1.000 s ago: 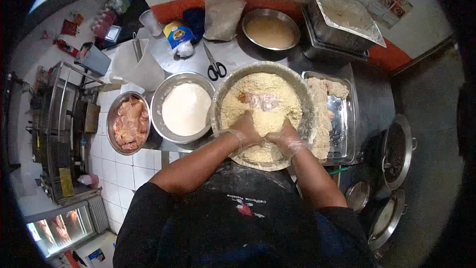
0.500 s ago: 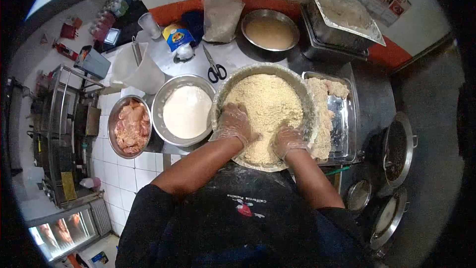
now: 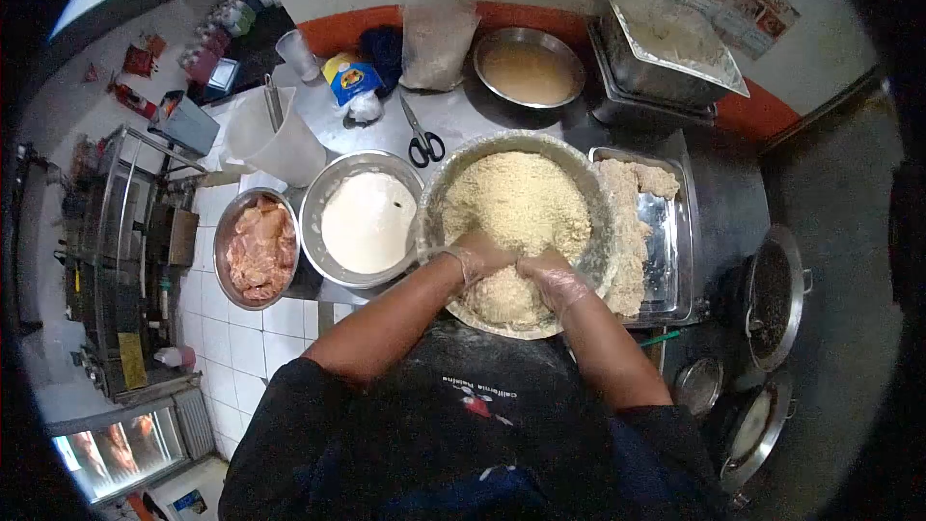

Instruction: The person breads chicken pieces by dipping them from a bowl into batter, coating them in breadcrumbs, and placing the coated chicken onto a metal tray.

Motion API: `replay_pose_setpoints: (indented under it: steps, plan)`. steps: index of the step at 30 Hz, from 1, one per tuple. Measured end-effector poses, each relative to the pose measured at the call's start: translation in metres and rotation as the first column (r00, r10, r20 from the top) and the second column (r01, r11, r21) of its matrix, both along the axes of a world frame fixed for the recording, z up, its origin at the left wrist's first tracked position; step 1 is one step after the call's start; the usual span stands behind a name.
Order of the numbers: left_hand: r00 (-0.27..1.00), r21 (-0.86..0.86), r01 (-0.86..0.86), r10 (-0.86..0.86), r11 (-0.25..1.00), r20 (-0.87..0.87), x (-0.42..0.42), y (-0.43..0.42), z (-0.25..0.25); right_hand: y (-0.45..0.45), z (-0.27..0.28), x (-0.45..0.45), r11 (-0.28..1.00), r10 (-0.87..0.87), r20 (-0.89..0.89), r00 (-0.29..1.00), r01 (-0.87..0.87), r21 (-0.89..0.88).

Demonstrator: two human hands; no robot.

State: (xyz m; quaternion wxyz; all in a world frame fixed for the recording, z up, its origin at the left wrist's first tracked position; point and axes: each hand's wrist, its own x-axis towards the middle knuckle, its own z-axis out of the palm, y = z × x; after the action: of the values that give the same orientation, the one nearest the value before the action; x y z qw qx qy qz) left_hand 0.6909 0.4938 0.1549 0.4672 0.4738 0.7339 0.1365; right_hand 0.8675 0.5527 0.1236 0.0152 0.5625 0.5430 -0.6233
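A wide metal bowl [image 3: 602,174] in front of me holds pale yellow breadcrumbs [image 3: 516,195]. Both my hands, in clear plastic gloves, are down in the near half of the crumbs, close together. My left hand [image 3: 482,257] reaches in from the left, its fingers blurred and partly sunk in the crumbs. My right hand [image 3: 548,274] is beside it, knuckles up, with its fingertips hidden. Whether either hand grips a piece under the crumbs cannot be seen. Left of this bowl stands a bowl of white batter [image 3: 365,222], and beyond it a bowl of raw chicken pieces [image 3: 260,249].
At right, a metal tray [image 3: 667,265] holds crumbed pieces [image 3: 627,241]. Black-handled scissors [image 3: 424,147], a white pitcher [image 3: 285,145], a bag of crumbs [image 3: 436,46] and a bowl of tan liquid [image 3: 529,68] stand behind. Large pans [image 3: 776,297] are at far right.
My hands have come together from opposite sides of the crumbs towards the middle near edge. Crumbs are now heaped at the near side. A small dark spot shows in the batter.
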Motion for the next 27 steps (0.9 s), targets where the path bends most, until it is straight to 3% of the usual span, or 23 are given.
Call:
replay_pose_setpoints:
  steps: [1, 2, 3, 5, 6, 7, 9, 10, 12, 13, 15, 16, 19, 21, 23, 25, 27]
  plan:
    - [0.998, -0.016, -0.008, 0.009, 1.000, 0.059, 0.003, -0.001, 0.005, -0.006, 0.018, -0.005, 0.999, -0.038, -0.012, 0.999, 0.039, 0.026]
    - [0.993, -0.034, -0.017, 0.021, 0.999, 0.120, 0.004, -0.002, 0.007, -0.003, -0.003, 0.007, 0.984, -0.143, -0.115, 0.983, 0.128, -0.127]
    - [0.992, -0.035, -0.018, 0.022, 0.999, 0.122, 0.004, -0.003, 0.005, -0.002, 0.007, 0.007, 0.984, -0.142, -0.113, 0.983, 0.128, -0.127]
    - [0.970, 0.045, -0.178, 0.168, 0.983, 0.177, 0.002, -0.006, -0.002, -0.003, 0.036, 0.008, 0.990, -0.138, -0.212, 0.967, 0.143, 0.009]
    - [0.969, 0.040, -0.178, 0.168, 0.983, 0.180, -0.001, -0.007, 0.003, 0.002, 0.017, 0.017, 0.988, -0.106, -0.365, 0.925, 0.140, 0.067]
    - [0.989, 0.135, -0.131, 0.120, 0.982, 0.085, -0.007, -0.004, 0.015, 0.004, 0.034, 0.014, 0.988, -0.108, -0.363, 0.925, 0.141, 0.065]
    - [0.997, 0.230, -0.065, 0.072, 0.971, -0.020, -0.016, 0.006, 0.040, 0.024, 0.070, 0.006, 0.894, 0.151, -0.024, 0.988, -0.126, 0.431]
    - [0.984, 0.279, -0.021, 0.070, 0.960, -0.167, -0.020, 0.011, 0.051, 0.037, 0.070, 0.001, 0.892, 0.150, -0.025, 0.988, -0.124, 0.434]
    - [0.905, 0.308, 0.085, 0.056, 0.948, -0.421, -0.024, 0.024, 0.052, 0.064, 0.064, -0.008, 0.618, 0.282, 0.476, 0.833, -0.537, 0.574]
    - [0.903, 0.312, 0.086, 0.057, 0.946, -0.425, -0.027, 0.032, 0.041, 0.072, 0.063, -0.016, 0.615, 0.279, 0.474, 0.835, -0.534, 0.579]
    - [0.845, 0.276, 0.240, -0.061, 0.931, -0.531, -0.029, 0.044, 0.027, 0.080, 0.059, -0.031, 0.532, 0.367, 0.586, 0.723, -0.680, 0.505]
    - [0.843, 0.282, 0.242, -0.057, 0.928, -0.534, -0.030, 0.049, 0.023, 0.078, 0.055, -0.036, 0.509, 0.358, 0.570, 0.740, -0.666, 0.545]
    - [0.860, 0.206, 0.289, -0.158, 0.935, -0.485, -0.038, 0.055, 0.004, 0.079, 0.053, -0.039, 0.501, 0.471, 0.516, 0.716, -0.698, 0.511]
    - [0.907, 0.155, 0.398, -0.362, 0.904, -0.216, -0.043, 0.052, -0.012, 0.075, 0.043, -0.028, 0.498, 0.492, 0.509, 0.706, -0.708, 0.501]
    - [0.867, 0.151, 0.467, -0.418, 0.871, -0.271, -0.045, 0.053, -0.025, 0.077, 0.045, -0.021, 0.458, 0.667, 0.376, 0.644, -0.751, 0.475]
    - [0.888, 0.226, 0.460, -0.451, 0.859, -0.092, -0.049, 0.047, -0.018, 0.081, 0.040, -0.013, 0.496, 0.675, 0.311, 0.669, -0.723, 0.481]
    - [0.905, 0.211, 0.423, -0.420, 0.881, -0.062, -0.053, 0.048, -0.004, 0.089, 0.033, -0.007, 0.629, 0.670, 0.152, 0.726, -0.665, 0.403]
